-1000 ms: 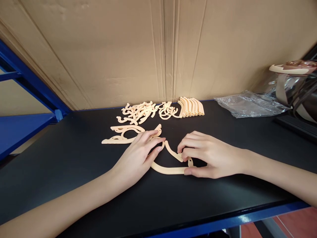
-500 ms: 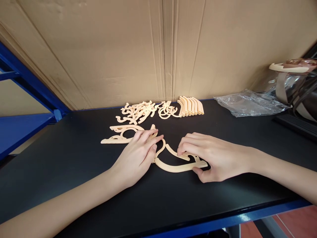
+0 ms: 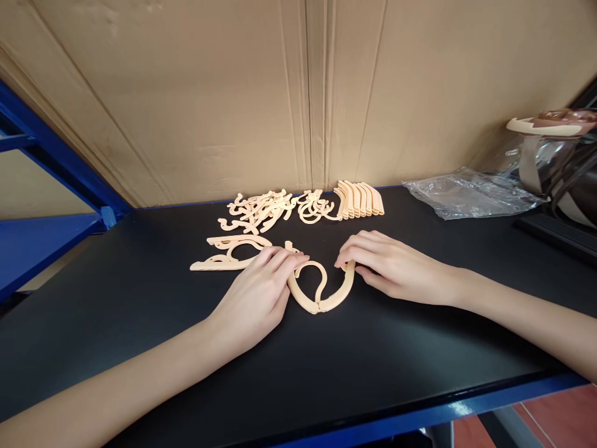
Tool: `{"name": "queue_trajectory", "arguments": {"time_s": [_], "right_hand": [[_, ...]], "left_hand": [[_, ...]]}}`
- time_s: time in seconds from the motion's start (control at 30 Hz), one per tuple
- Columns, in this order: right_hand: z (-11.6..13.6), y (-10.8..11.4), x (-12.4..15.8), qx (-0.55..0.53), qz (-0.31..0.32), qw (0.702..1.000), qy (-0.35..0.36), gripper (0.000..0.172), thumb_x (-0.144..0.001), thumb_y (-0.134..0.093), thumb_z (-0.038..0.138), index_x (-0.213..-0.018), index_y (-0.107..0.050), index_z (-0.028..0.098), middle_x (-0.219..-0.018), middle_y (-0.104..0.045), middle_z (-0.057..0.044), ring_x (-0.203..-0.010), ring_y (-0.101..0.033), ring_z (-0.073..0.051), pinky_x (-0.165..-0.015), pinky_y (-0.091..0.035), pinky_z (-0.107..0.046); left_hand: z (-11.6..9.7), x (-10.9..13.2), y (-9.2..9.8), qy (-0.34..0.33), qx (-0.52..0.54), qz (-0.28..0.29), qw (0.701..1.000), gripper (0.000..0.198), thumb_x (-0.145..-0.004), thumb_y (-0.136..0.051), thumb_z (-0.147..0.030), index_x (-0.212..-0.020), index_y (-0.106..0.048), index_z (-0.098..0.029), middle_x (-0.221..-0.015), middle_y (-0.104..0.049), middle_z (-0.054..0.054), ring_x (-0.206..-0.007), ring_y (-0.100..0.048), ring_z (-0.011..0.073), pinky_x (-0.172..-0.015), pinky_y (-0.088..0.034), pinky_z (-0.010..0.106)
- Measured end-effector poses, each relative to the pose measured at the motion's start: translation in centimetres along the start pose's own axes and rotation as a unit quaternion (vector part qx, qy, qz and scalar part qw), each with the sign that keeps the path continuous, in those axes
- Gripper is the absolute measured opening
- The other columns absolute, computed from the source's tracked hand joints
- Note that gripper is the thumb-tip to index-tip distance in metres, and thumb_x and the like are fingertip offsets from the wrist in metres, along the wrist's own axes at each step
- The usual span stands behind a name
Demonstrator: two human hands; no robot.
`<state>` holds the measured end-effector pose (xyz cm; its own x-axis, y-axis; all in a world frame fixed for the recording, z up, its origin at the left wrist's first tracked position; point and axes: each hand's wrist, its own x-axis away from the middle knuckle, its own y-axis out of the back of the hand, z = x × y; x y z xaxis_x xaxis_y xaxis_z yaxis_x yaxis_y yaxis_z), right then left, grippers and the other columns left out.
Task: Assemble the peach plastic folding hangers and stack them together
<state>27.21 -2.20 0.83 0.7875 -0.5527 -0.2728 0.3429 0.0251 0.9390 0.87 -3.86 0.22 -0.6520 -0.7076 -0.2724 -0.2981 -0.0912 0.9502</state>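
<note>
A curved cream plastic piece lies on the black table, bent into a loop with an inner hook. My left hand rests on its left end, fingers laid over it and pressing down. My right hand holds its right end, fingertips curled onto the tip near the table. Just behind my left hand lies another cream piece of the same kind, flat on the table.
A heap of small cream hooks and a row of stacked curved cream strips lie at the back by the cardboard wall. Crumpled clear plastic bag at right, beside a dark bin. Blue shelf frame at left.
My right hand swung the piece's right end up and toward the back, folding the long arc into a tight loop. My left hand stayed on the left end.
</note>
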Motion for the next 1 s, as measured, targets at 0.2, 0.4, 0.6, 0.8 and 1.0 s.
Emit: {"name": "queue_trajectory", "arguments": {"time_s": [0.2, 0.4, 0.6, 0.8, 1.0], "right_hand": [[-0.6, -0.5, 0.0, 0.064, -0.064, 0.995, -0.041, 0.012, -0.095, -0.047, 0.018, -0.101, -0.057, 0.019, -0.095, -0.064, -0.003, -0.082, -0.054, -0.017, -0.08, -0.041, -0.033], [0.1, -0.3, -0.1, 0.092, -0.091, 0.989, -0.072, 0.008, -0.095, -0.05, 0.021, -0.091, -0.057, 0.019, -0.082, -0.065, -0.001, -0.076, -0.057, -0.016, -0.081, -0.042, -0.033], [1.0, -0.4, 0.1, 0.033, -0.068, 0.996, -0.058, 0.011, -0.095, -0.05, 0.025, -0.098, -0.059, 0.019, -0.08, -0.063, -0.001, -0.075, -0.059, -0.016, -0.076, -0.045, -0.031], [1.5, -0.5, 0.2, 0.002, -0.067, 0.996, -0.055, 0.019, -0.098, -0.044, 0.029, -0.1, -0.06, 0.018, -0.103, -0.064, -0.006, -0.077, -0.061, -0.013, -0.065, -0.046, -0.025], [1.6, 0.1, 0.4, 0.241, -0.138, 0.959, -0.05, 0.022, -0.097, -0.043, 0.026, -0.095, -0.062, 0.016, -0.085, -0.068, -0.006, -0.075, -0.062, -0.018, -0.064, -0.041, -0.032]], "left_hand": [[-0.1, 0.0, -0.2, -0.017, -0.011, 0.002, 1.0, 0.041, -0.09, -0.036, -0.011, -0.128, -0.051, -0.015, -0.122, -0.059, 0.009, -0.124, -0.045, 0.0264, -0.102, -0.043, 0.043], [-0.6, 0.2, -0.2, -0.041, -0.04, 0.003, 0.998, 0.037, -0.092, -0.043, -0.019, -0.128, -0.048, -0.013, -0.119, -0.057, 0.012, -0.118, -0.049, 0.0278, -0.098, -0.046, 0.043], [-0.6, 0.3, 0.0, -0.042, -0.024, -0.002, 0.999, 0.035, -0.096, -0.045, -0.025, -0.129, -0.047, -0.016, -0.117, -0.057, 0.011, -0.11, -0.054, 0.0256, -0.092, -0.048, 0.041], [-0.5, 0.2, -0.1, -0.038, -0.005, -0.008, 0.999, 0.036, -0.095, -0.048, -0.033, -0.128, -0.048, -0.018, -0.118, -0.059, 0.01, -0.109, -0.055, 0.026, -0.091, -0.049, 0.041], [-0.7, 0.1, 0.2, -0.037, 0.012, -0.017, 0.999, 0.034, -0.093, -0.053, -0.031, -0.125, -0.049, -0.019, -0.113, -0.062, 0.008, -0.103, -0.058, 0.024, -0.087, -0.05, 0.038]]}}
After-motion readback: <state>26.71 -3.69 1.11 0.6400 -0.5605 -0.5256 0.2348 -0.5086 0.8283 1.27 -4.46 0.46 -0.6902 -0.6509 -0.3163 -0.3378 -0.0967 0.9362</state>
